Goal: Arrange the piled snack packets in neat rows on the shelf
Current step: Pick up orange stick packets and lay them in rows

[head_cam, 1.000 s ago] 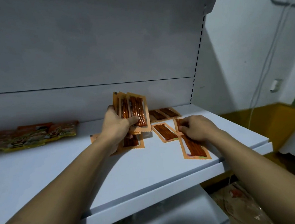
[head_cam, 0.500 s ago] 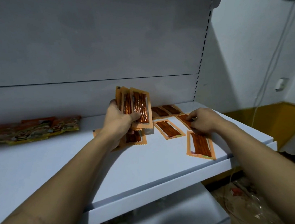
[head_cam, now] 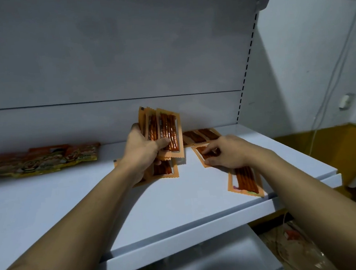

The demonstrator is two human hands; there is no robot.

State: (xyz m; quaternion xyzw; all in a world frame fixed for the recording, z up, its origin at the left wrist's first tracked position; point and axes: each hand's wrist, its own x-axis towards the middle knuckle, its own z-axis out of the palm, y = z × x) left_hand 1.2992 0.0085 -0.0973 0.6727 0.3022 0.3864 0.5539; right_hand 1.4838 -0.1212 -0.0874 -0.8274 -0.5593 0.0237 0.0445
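Note:
My left hand (head_cam: pixel 140 150) grips a fanned stack of orange snack packets (head_cam: pixel 166 130), held upright above the white shelf (head_cam: pixel 71 208). Under that hand another orange packet (head_cam: pixel 165 170) lies flat. My right hand (head_cam: pixel 231 151) pinches a flat packet (head_cam: pixel 202 154) on the shelf with curled fingers. Beside my right wrist one packet (head_cam: pixel 244 180) lies near the shelf's front edge. Two more packets (head_cam: pixel 202 135) lie against the back wall.
A row of yellow-and-red snack bags (head_cam: pixel 39 161) lies at the back left of the shelf. A lower shelf (head_cam: pixel 216 267) sits beneath. Right of the shelf's end are a wall with cables (head_cam: pixel 328 91) and clutter on the floor (head_cam: pixel 293 238).
My right hand left the packet near the front edge and moved left onto the middle packet. My left hand kept holding its stack in nearly the same place.

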